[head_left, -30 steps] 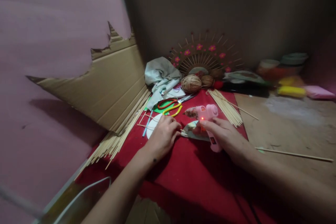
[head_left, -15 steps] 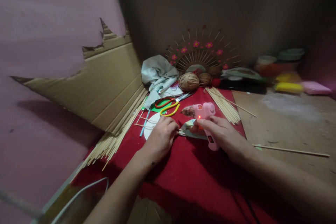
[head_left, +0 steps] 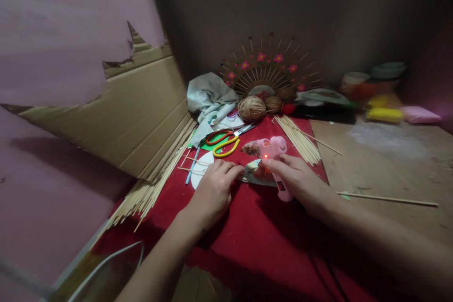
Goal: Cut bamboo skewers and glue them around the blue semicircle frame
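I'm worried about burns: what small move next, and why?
Perhaps ease your left hand back slightly: the pink glue gun in your right hand has its red light glowing, and its nozzle sits near your left fingers, so it may be hot.

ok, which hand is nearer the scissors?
Left. The left hand is just on the near side of the scissors; the right hand is farther off to their right, at the glue gun.

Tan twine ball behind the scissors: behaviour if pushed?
Tan twine ball likely rolls: it's round. Probably gives slightly when squeezed, since it looks wound from cord. Pushed right, it may bump the adjacent brown ball.
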`<state>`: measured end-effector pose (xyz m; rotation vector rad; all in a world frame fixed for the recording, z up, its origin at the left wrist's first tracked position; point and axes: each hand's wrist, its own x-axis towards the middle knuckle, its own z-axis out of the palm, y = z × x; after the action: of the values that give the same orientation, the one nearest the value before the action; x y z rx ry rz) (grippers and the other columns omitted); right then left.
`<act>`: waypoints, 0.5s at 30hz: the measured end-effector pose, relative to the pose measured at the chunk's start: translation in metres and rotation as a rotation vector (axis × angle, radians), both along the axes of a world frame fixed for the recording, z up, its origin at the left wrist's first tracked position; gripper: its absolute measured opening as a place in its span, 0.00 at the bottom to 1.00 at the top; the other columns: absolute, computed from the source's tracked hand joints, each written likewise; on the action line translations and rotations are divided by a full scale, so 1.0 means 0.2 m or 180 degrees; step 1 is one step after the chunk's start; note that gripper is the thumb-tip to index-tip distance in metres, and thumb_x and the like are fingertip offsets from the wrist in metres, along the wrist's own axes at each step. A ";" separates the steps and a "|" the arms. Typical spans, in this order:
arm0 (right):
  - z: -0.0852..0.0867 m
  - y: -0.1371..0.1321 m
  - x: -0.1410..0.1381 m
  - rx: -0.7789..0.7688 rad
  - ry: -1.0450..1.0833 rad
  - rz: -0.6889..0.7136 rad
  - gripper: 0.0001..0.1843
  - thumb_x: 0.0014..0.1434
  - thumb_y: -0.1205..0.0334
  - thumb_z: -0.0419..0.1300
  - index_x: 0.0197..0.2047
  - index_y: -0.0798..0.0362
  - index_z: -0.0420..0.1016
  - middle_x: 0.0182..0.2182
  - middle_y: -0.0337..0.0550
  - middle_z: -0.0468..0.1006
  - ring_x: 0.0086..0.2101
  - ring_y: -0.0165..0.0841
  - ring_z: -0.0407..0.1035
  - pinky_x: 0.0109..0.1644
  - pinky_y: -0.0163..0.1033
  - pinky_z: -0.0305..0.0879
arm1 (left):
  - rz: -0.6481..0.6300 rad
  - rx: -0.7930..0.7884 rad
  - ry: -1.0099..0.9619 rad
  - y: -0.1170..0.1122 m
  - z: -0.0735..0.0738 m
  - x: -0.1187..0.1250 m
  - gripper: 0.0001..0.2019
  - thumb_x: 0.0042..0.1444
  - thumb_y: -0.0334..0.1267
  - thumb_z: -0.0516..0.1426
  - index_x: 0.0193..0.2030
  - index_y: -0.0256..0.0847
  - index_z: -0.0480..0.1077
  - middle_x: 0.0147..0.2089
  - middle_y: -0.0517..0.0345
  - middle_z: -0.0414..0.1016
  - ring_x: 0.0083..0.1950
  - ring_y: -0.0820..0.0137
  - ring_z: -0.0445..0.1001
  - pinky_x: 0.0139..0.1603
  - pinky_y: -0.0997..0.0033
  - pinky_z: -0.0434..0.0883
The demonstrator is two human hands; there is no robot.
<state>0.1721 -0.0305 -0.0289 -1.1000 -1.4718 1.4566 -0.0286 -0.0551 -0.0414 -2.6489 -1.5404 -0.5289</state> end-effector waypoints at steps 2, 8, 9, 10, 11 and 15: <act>0.01 0.00 0.00 -0.0022 -0.0036 -0.0011 0.14 0.59 0.52 0.56 0.30 0.55 0.71 0.29 0.40 0.75 0.31 0.31 0.67 0.36 0.37 0.60 | 0.0015 0.0093 -0.0009 -0.02 0.01 0.01 0.15 0.59 0.23 0.49 0.50 0.36 0.69 0.49 0.51 0.72 0.48 0.63 0.64 0.50 0.60 0.67; 0.00 -0.01 0.00 -0.0010 0.0025 0.0029 0.14 0.59 0.52 0.55 0.30 0.54 0.71 0.28 0.40 0.74 0.31 0.31 0.67 0.33 0.36 0.60 | 0.0027 0.0150 0.0313 -0.07 0.00 0.05 0.17 0.61 0.25 0.47 0.54 0.33 0.68 0.49 0.47 0.71 0.50 0.60 0.62 0.52 0.56 0.67; 0.00 -0.01 0.00 0.0026 0.0019 0.0020 0.14 0.59 0.52 0.56 0.30 0.54 0.71 0.28 0.39 0.74 0.30 0.31 0.67 0.33 0.35 0.60 | 0.0059 0.0169 0.0365 -0.08 -0.01 0.06 0.18 0.61 0.26 0.47 0.55 0.32 0.67 0.49 0.46 0.71 0.50 0.59 0.62 0.52 0.55 0.67; -0.01 0.00 0.01 0.0054 0.0007 0.0012 0.15 0.59 0.52 0.56 0.30 0.54 0.71 0.28 0.39 0.74 0.30 0.30 0.66 0.32 0.35 0.60 | 0.0092 0.0191 0.0407 -0.08 -0.01 0.06 0.18 0.61 0.26 0.46 0.55 0.31 0.67 0.49 0.45 0.71 0.50 0.58 0.62 0.51 0.55 0.67; -0.01 0.00 0.01 0.0078 -0.0004 0.0015 0.15 0.59 0.51 0.55 0.30 0.54 0.72 0.28 0.39 0.74 0.30 0.30 0.66 0.32 0.35 0.60 | 0.0118 0.0208 0.0439 -0.09 -0.02 0.06 0.18 0.61 0.26 0.46 0.55 0.30 0.67 0.48 0.44 0.70 0.50 0.58 0.62 0.51 0.54 0.67; -0.01 0.00 0.01 0.0070 -0.0078 0.0008 0.15 0.59 0.50 0.56 0.31 0.53 0.72 0.29 0.39 0.73 0.29 0.30 0.65 0.31 0.34 0.59 | 0.0135 0.0275 0.0456 -0.09 -0.04 0.07 0.20 0.60 0.25 0.46 0.58 0.30 0.64 0.48 0.44 0.71 0.48 0.58 0.62 0.50 0.54 0.67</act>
<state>0.1738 -0.0314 -0.0304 -1.1066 -1.5032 1.4300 -0.0149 -0.0727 -0.0486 -2.5235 -1.4941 -0.3850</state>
